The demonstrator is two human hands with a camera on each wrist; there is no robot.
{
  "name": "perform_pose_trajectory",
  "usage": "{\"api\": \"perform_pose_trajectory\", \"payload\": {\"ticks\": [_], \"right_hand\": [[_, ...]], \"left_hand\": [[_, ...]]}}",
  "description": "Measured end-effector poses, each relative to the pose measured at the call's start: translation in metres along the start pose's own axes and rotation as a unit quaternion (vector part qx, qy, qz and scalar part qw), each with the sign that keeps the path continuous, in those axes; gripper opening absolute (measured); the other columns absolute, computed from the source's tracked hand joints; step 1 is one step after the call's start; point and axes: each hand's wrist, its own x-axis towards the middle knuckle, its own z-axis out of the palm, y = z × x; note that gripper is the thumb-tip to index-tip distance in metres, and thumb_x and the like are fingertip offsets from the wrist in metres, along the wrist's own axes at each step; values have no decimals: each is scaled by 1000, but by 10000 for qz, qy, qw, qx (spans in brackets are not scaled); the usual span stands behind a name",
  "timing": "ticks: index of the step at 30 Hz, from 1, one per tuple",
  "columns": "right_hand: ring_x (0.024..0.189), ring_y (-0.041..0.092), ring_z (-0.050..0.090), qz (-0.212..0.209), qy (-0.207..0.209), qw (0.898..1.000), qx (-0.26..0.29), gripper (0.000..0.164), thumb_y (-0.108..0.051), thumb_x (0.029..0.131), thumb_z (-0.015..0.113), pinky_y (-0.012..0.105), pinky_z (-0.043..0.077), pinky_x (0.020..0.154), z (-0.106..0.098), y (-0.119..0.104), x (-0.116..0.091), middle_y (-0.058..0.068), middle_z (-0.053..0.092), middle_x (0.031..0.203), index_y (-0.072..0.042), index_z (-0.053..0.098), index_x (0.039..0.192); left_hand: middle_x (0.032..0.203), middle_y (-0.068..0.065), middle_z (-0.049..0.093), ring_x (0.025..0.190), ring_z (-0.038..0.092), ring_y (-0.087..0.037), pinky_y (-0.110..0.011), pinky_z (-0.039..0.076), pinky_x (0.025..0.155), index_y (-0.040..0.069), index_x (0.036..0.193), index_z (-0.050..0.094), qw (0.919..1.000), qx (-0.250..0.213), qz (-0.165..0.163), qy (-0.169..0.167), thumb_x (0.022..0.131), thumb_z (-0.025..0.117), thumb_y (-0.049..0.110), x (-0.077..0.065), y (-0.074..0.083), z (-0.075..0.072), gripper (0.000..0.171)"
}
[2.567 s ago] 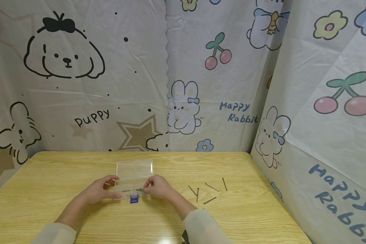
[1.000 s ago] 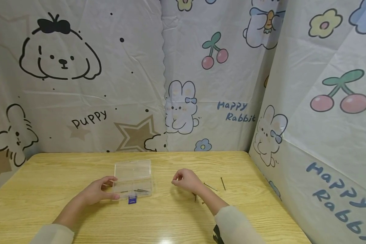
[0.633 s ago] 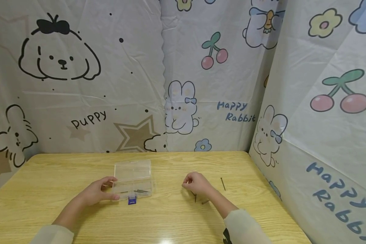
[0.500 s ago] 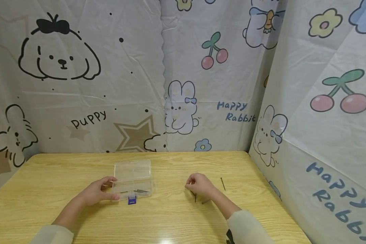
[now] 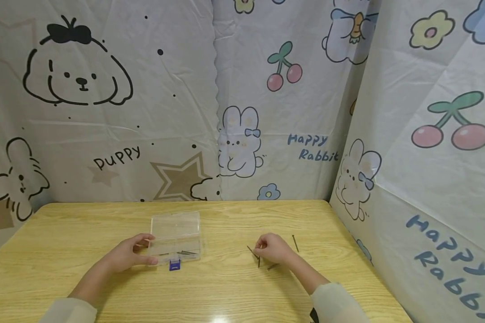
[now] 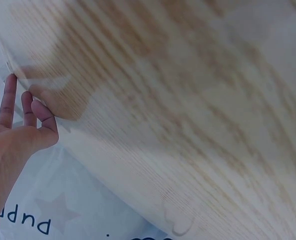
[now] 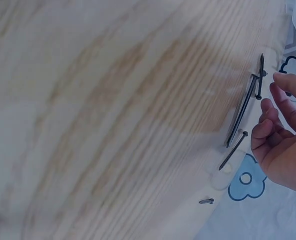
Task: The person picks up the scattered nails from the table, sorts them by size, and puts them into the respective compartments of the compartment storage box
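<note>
A clear plastic compartment box (image 5: 175, 225) stands with its lid raised on the left half of the table; several nails (image 5: 187, 252) lie inside its front part. My left hand (image 5: 127, 253) grips the box's left side, thumb at the front corner and fingers farther back. To the right, my right hand (image 5: 272, 247) hovers low over loose nails (image 5: 259, 262), hiding part of them. In the right wrist view, its fingers (image 7: 282, 82) are loosely bent beside the nails (image 7: 242, 110), with nothing between them.
A purple latch (image 5: 175, 265) sticks out from the box's front. One nail (image 5: 295, 243) lies apart on the right, beyond my right hand. Printed cloth (image 5: 242, 89) hangs behind and to the right of the wooden table (image 5: 210, 291).
My right hand has left the box and moved right to the loose nails, recently shifting a little farther right and nearer me. My left hand stays on the box.
</note>
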Motion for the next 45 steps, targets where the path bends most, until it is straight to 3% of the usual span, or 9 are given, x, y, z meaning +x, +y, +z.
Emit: {"api": "perform_pose_trajectory", "payload": {"ticks": [23, 32, 45], "right_hand": [[62, 9, 48, 9, -361, 9993, 64, 10, -15, 87, 64, 22, 41, 55, 2, 4, -8, -4, 56, 71, -11, 63, 78], [59, 9, 43, -20, 66, 10000, -48, 9, -10, 87, 59, 21, 37, 54, -10, 2, 0, -3, 51, 67, -8, 66, 80], [61, 10, 43, 45, -72, 9999, 78, 10, -12, 88, 60, 23, 37, 55, -22, -5, 7, -3, 51, 68, -9, 66, 81]], "left_hand": [[128, -27, 49, 118, 44, -50, -58, 41, 94, 1, 135, 41, 10000, 83, -42, 16, 77, 75, 36, -1, 2, 0, 76], [129, -27, 49, 118, 44, -50, -58, 41, 94, 2, 136, 41, 9999, 88, -77, -1, 77, 75, 37, 1, 2, 1, 77], [129, -28, 48, 119, 42, -52, -60, 40, 94, 2, 136, 40, 9999, 97, -79, -22, 77, 75, 37, 0, 2, -1, 77]]}}
